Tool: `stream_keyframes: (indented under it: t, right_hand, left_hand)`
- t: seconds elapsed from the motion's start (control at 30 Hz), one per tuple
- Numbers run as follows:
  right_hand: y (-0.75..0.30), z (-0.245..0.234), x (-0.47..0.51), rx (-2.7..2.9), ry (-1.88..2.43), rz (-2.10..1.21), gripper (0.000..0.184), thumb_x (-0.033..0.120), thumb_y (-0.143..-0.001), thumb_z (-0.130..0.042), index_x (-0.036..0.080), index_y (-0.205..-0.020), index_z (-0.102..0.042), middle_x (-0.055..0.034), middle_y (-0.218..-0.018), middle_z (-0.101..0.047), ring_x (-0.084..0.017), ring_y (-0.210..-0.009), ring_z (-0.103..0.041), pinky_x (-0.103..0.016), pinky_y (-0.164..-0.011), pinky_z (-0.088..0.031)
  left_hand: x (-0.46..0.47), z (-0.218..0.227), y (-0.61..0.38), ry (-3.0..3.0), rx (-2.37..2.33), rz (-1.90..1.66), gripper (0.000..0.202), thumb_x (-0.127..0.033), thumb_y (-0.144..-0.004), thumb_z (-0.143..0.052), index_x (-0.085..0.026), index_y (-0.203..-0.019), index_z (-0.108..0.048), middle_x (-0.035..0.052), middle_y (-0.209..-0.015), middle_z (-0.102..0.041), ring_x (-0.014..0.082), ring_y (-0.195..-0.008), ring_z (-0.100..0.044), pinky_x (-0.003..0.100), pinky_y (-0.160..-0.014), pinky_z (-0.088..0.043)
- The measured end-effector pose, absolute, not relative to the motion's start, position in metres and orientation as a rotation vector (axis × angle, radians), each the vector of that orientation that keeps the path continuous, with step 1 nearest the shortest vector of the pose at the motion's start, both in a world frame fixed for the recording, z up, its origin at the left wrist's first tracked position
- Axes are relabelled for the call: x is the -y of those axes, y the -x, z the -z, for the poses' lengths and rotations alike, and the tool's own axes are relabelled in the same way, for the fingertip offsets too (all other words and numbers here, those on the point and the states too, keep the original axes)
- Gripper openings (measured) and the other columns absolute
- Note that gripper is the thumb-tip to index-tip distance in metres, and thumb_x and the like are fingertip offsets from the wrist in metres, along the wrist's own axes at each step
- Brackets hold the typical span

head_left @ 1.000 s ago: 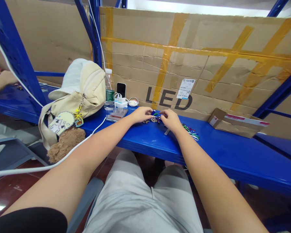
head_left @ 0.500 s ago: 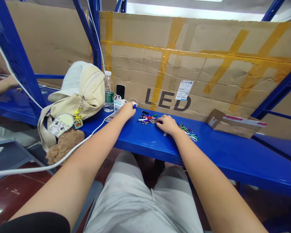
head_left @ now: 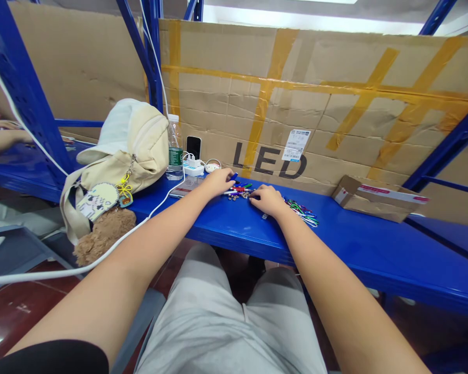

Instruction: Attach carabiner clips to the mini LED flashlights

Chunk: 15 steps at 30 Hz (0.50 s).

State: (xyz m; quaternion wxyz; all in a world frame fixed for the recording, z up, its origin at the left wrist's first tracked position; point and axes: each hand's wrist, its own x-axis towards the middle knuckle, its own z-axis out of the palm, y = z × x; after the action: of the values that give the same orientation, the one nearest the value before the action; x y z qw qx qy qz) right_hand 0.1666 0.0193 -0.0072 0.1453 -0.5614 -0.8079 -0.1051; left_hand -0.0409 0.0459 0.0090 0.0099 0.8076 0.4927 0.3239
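My left hand point(head_left: 217, 182) lies on the blue shelf point(head_left: 354, 249) with its fingers pinched round a small blue piece point(head_left: 234, 176) at the fingertips. Just to its right is a pile of small pen-like pieces in several colours and little metal bits point(head_left: 239, 191). My right hand point(head_left: 269, 200) rests palm down beside that pile, fingers curled onto its right edge. What sits under them is hidden. A bunch of coloured clips point(head_left: 303, 210) lies right of my right hand.
A cream bag point(head_left: 128, 145) with charms and a brown plush toy point(head_left: 103, 234) sits at the left. Behind it are a water bottle point(head_left: 174, 148), an upright phone point(head_left: 194, 146) and a power strip point(head_left: 194, 167). A cardboard box point(head_left: 378, 197) lies at the right. Another person's hand point(head_left: 0, 137) shows at far left.
My left hand went left to the power strip with a blue piece, then came back to the pile. My right hand stayed by the pile and dropped a little.
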Motion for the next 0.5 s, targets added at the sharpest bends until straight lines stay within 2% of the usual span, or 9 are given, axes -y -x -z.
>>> stream_keyframes:
  t: [0.1, 0.3, 0.5]
  right_hand:
    - [-0.167, 0.007, -0.020, 2.324, 1.623, 0.303, 0.025, 0.035, -0.082, -0.054, 0.028, -0.097, -0.073, -0.0089, -0.107, -0.063, -0.027, -0.103, -0.055, -0.039, -0.083, -0.043]
    - [-0.168, 0.009, -0.023, 2.293, 1.650, 0.255, 0.021, 0.033, -0.081, -0.057, 0.026, -0.093, -0.073, -0.0083, -0.105, -0.063, -0.025, -0.100, -0.057, -0.036, -0.083, -0.043]
    - [-0.170, 0.010, -0.024, 2.298, 1.621, 0.294, 0.022, 0.029, -0.085, -0.054, 0.023, -0.090, -0.074, -0.0097, -0.105, -0.062, -0.025, -0.098, -0.056, -0.034, -0.081, -0.043]
  left_hand:
    - [-0.041, -0.006, 0.029, -2.596, -1.262, -0.964, 0.024, -0.027, -0.081, -0.059, -0.014, -0.101, -0.062, 0.0079, -0.097, -0.070, 0.0198, -0.089, -0.064, 0.028, -0.081, -0.048]
    - [-0.044, 0.000, 0.029, -2.600, -1.158, -0.828, 0.023, -0.027, -0.082, -0.058, -0.014, -0.099, -0.062, 0.0058, -0.089, -0.070, 0.0164, -0.077, -0.064, 0.025, -0.071, -0.047]
    - [-0.047, 0.002, 0.031, -2.702, -1.071, -0.686, 0.028, -0.031, -0.080, -0.060, -0.015, -0.102, -0.065, 0.0057, -0.098, -0.070, 0.0176, -0.087, -0.063, 0.024, -0.076, -0.045]
